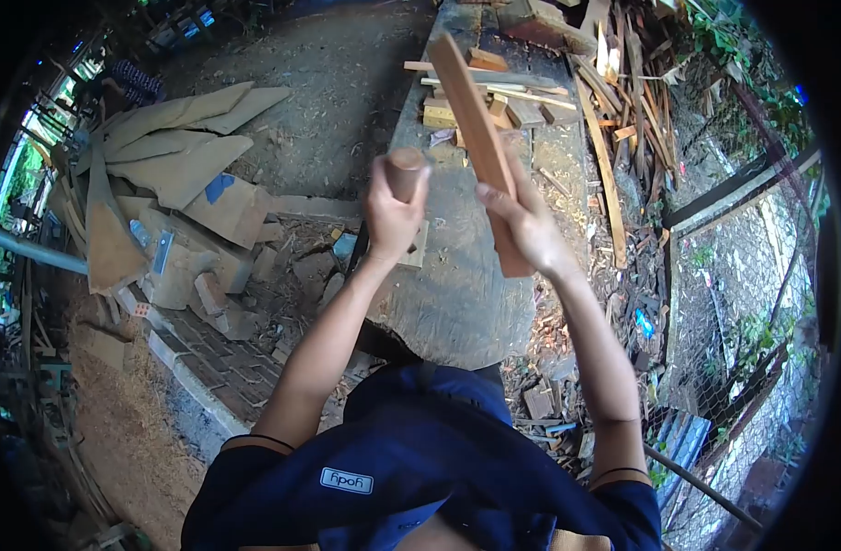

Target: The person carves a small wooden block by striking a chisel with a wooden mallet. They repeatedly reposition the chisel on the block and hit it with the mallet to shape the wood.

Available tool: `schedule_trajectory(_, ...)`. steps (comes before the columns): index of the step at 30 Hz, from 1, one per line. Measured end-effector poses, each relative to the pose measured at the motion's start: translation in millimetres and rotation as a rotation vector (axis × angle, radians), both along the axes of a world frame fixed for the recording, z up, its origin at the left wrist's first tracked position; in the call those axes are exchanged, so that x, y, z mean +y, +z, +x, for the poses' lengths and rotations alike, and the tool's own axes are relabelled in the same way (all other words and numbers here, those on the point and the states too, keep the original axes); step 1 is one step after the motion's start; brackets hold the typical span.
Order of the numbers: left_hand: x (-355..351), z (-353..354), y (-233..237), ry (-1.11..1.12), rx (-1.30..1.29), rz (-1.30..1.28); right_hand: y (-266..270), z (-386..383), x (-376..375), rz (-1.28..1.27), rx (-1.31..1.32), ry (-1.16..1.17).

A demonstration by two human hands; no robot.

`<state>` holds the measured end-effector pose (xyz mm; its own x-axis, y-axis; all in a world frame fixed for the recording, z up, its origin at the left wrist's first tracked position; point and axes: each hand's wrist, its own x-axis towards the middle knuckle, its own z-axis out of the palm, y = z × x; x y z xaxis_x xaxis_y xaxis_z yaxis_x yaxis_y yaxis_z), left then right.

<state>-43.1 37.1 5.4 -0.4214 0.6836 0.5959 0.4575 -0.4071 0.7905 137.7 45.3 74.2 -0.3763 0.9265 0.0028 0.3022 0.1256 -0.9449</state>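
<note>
My left hand (393, 216) is wrapped round a short, thick wooden cylinder (405, 160), its round end pointing up. In my right hand (531, 225) is a long reddish-brown wooden board (471, 115), gripped near its lower end and tilted so its far end leans to the left. Both hands are above a worn wooden workbench (453, 312). Beneath my left hand, a pale piece of wood (415, 250) lies partly hidden on the bench.
Several sticks and blocks (521, 112) are piled farther up the bench. Large wooden slabs (177, 174) lean at the left, near bricks (211, 294). Scrap wood (613, 184) and a wire fence (760, 340) are at the right. A person (138, 83) is partly visible at upper left.
</note>
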Motion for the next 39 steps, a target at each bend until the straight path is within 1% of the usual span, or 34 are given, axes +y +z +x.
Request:
schedule_trajectory(1, 1.1, -9.5, 1.6, 0.035, 0.020, 0.062, -4.2, -1.3, -2.9, -0.116, -0.063, 0.061)
schedule_trajectory(2, 3.2, -20.5, 3.1, 0.065, 0.039, 0.122, -22.2, -3.4, -5.0, -0.117, -0.058, 0.065)
schedule_trajectory(4, 16.1, -51.1, -19.5, 0.055, -0.205, 0.107, -76.7, -7.1, -7.1, -0.120, -0.243, 0.154)
schedule_trajectory(5, 5.4, -52.4, -2.3, 0.006, -0.407, 0.049, -92.0, -9.4, -10.7, -0.120, -0.242, 0.162)
schedule_trajectory(7, 1.8, -71.1, -4.8, 0.091, -0.516, 0.069, -116.0, -18.2, -19.8, -0.090, -0.400, 0.255)
schedule_trajectory(8, -2.8, -77.7, -5.4, 0.138, -0.549, 0.095, -127.0, -22.2, -23.5, -0.089, -0.397, 0.268)
schedule_trajectory(9, -8.9, -86.7, -11.6, 0.151, -0.546, 0.095, -136.7, -25.7, -27.1, -0.093, -0.442, 0.269)
schedule_trajectory(11, -18.9, -102.0, -28.2, 0.106, -0.754, 0.168, -142.5, -29.3, -33.7, -0.073, -0.516, 0.263)
schedule_trajectory(12, -24.0, -102.4, -26.4, 0.117, -0.754, 0.166, -141.0, -30.5, -34.4, -0.076, -0.517, 0.274)
schedule_trajectory(14, -35.1, -103.1, -24.1, 0.014, -0.807, 0.197, -137.2, -30.9, -37.7, -0.032, -0.579, 0.259)
schedule_trajectory(16, -35.8, -110.3, -23.8, 0.005, -0.780, 0.195, -138.3, -30.8, -38.0, -0.033, -0.578, 0.264)
schedule_trajectory(18, -34.3, -115.0, -19.9, -0.059, -0.490, 0.160, -138.4, -30.6, -36.6, -0.029, -0.576, 0.263)
schedule_trajectory(19, -32.1, -110.2, -9.0, -0.020, -0.406, 0.214, -138.3, -30.6, -36.1, -0.034, -0.570, 0.266)
schedule_trajectory(20, -31.3, -106.2, 2.4, -0.019, -0.408, 0.209, -138.2, -30.2, -36.4, -0.040, -0.563, 0.269)
schedule_trajectory(21, -31.0, -102.9, 13.1, 0.036, -0.401, 0.160, -137.5, -30.0, -37.6, -0.045, -0.563, 0.270)
schedule_trajectory(22, -29.9, -100.9, 17.7, 0.091, -0.393, 0.114, -136.3, -30.0, -38.4, -0.039, -0.560, 0.269)
schedule_trajectory(23, -23.9, -100.9, 15.8, 0.092, -0.392, 0.114, -135.6, -30.3, -38.1, -0.030, -0.555, 0.267)
schedule_trajectory(25, -8.9, -101.3, 11.5, 0.082, -0.606, 0.150, -138.3, -29.8, -39.9, -0.006, -0.556, 0.264)
schedule_trajectory(26, -5.4, -100.9, 8.9, 0.077, -0.605, 0.150, -139.3, -29.5, -40.1, 0.016, -0.557, 0.260)
schedule_trajectory(28, 1.0, -96.0, 7.2, -0.008, -0.692, 0.149, -133.3, -31.0, -39.7, -0.004, -0.560, 0.255)
schedule_trajectory(29, 3.4, -93.0, 5.6, -0.013, -0.694, 0.142, -131.1, -31.0, -40.8, -0.023, -0.563, 0.259)
schedule_trajectory(31, 8.4, -87.6, 9.0, 0.011, -0.573, 0.102, -130.9, -31.2, -41.2, -0.029, -0.559, 0.255)
schedule_trajectory(34, 15.9, -82.7, 14.7, -0.004, -0.511, 0.078, -132.5, -31.1, -41.2, -0.025, -0.549, 0.254)
schedule_trajectory(39, 24.6, -78.9, 14.2, -0.035, -0.488, 0.052, -135.3, -30.6, -41.7, -0.015, -0.554, 0.248)
